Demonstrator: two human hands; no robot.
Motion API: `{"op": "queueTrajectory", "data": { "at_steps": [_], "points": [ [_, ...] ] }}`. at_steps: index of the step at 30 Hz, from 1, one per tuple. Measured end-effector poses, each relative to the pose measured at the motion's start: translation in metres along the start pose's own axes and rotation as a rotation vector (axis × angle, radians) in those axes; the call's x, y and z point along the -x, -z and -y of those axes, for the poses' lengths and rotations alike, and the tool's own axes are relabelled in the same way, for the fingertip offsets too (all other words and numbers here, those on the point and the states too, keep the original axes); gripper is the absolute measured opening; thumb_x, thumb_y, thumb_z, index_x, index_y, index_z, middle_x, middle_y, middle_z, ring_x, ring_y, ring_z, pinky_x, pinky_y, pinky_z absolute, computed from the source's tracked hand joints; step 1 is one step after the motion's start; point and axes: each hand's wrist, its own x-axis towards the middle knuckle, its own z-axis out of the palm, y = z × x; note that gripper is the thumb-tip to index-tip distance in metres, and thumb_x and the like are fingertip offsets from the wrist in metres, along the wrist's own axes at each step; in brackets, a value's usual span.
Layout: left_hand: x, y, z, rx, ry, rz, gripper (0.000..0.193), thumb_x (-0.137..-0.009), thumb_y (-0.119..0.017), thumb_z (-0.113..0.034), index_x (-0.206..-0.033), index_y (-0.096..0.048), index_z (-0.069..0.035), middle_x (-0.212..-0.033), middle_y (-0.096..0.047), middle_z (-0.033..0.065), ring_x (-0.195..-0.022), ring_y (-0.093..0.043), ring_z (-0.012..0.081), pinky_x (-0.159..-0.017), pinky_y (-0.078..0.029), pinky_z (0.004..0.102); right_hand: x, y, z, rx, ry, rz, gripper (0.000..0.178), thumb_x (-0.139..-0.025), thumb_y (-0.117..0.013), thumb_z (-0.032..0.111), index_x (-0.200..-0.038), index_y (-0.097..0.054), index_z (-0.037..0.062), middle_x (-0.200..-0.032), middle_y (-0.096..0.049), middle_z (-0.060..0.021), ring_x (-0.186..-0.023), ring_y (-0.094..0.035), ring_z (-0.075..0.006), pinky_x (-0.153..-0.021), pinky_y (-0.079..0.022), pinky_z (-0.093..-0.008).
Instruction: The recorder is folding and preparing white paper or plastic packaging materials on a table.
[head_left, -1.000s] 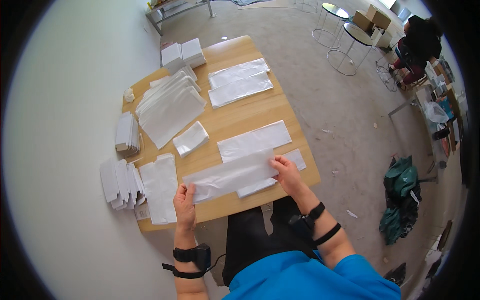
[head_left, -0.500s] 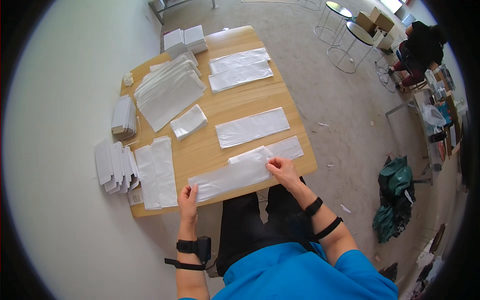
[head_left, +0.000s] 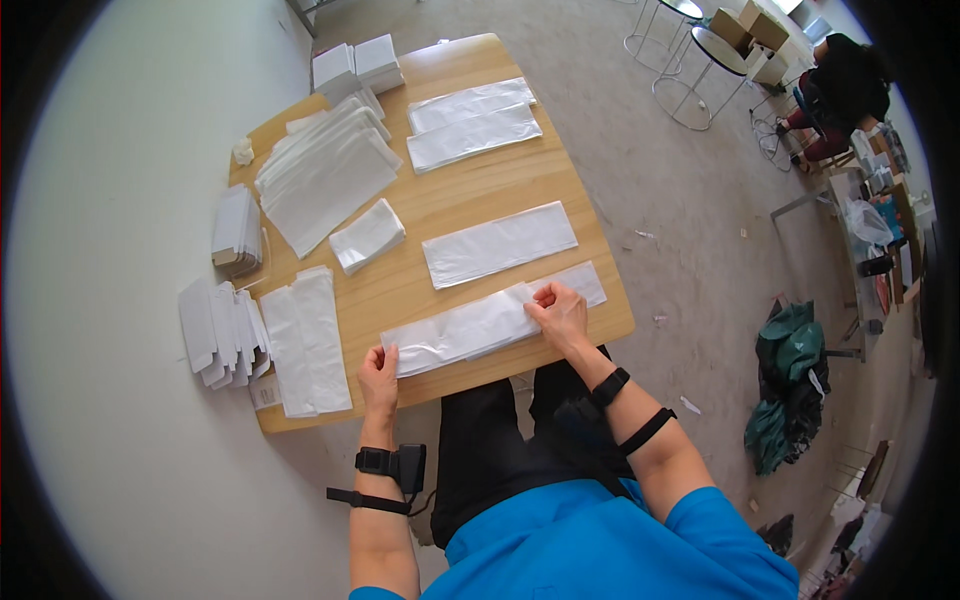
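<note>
With the left hand (head_left: 379, 368) pinching one end and the right hand (head_left: 558, 310) pressing the other, the long white bag (head_left: 462, 328) at the desk's (head_left: 480, 195) near edge risked creasing crookedly.

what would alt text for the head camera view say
Seen from above, a seated person's left hand and right hand hold the two ends of a long white plastic bag on a wooden table. Around it lie other flat white bags and stacks of bags.
</note>
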Motion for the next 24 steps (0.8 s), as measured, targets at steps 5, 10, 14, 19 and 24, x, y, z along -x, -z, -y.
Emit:
{"op": "queueTrajectory", "data": {
  "at_steps": [5,10,14,19,24],
  "points": [
    [-0.004,-0.004,0.008,-0.050,-0.052,-0.027,0.024,-0.090,-0.066,-0.022,-0.085,-0.063,0.001,-0.071,-0.057,-0.0027,-0.065,-0.047,0.0053,-0.059,-0.040,0.0224,-0.002,-0.002,0.000,-0.005,0.006,0.009,0.022,-0.068,-0.074,0.018,-0.080,-0.066,0.0022,-0.071,-0.067,-0.0118,-0.068,-0.066,-0.0270,-0.065,-0.052,-0.0362],
    [-0.001,-0.006,0.002,-0.183,-0.074,-0.064,0.026,-0.089,-0.068,-0.024,-0.084,-0.063,0.001,-0.068,-0.056,-0.0016,-0.064,-0.047,0.0065,-0.059,-0.041,0.0238,-0.003,-0.004,-0.003,0.008,0.006,0.002,0.020,-0.068,-0.074,0.018,-0.078,-0.065,0.0027,-0.070,-0.067,-0.0121,-0.067,-0.066,-0.0274,-0.063,-0.052,-0.0367],
    [0.001,-0.004,0.000,-0.389,-0.111,-0.085,0.024,-0.087,-0.066,-0.022,-0.096,-0.062,0.001,-0.072,-0.059,0.0028,-0.066,-0.056,0.0164,-0.062,-0.046,0.0301,-0.004,-0.006,0.000,0.013,0.004,0.018,0.019,-0.068,-0.074,0.018,-0.077,-0.065,0.0030,-0.070,-0.067,-0.0123,-0.067,-0.066,-0.0281,-0.063,-0.052,-0.0373],
    [0.021,-0.031,-0.049,-1.089,-0.740,-0.440,0.029,-0.081,-0.064,-0.014,-0.109,-0.059,-0.006,-0.100,-0.062,0.0119,-0.093,-0.060,0.0301,-0.079,-0.047,0.0379,-0.004,-0.005,-0.002,0.055,-0.005,-0.002,0.017,-0.068,-0.073,0.017,-0.076,-0.065,0.0036,-0.070,-0.067,-0.0125,-0.068,-0.066,-0.0293,-0.063,-0.052,-0.0384],
    [0.042,-0.111,-0.073,-0.429,-0.736,0.190,0.017,-0.081,-0.060,0.000,-0.098,-0.061,-0.004,-0.096,-0.059,0.0139,-0.093,-0.058,0.0328,-0.082,-0.047,0.0403,-0.003,-0.011,-0.003,0.070,0.014,-0.015,0.018,-0.070,-0.072,0.019,-0.076,-0.065,0.0039,-0.070,-0.067,-0.0125,-0.067,-0.067,-0.0297,-0.063,-0.053,-0.0379]
  ]
}}
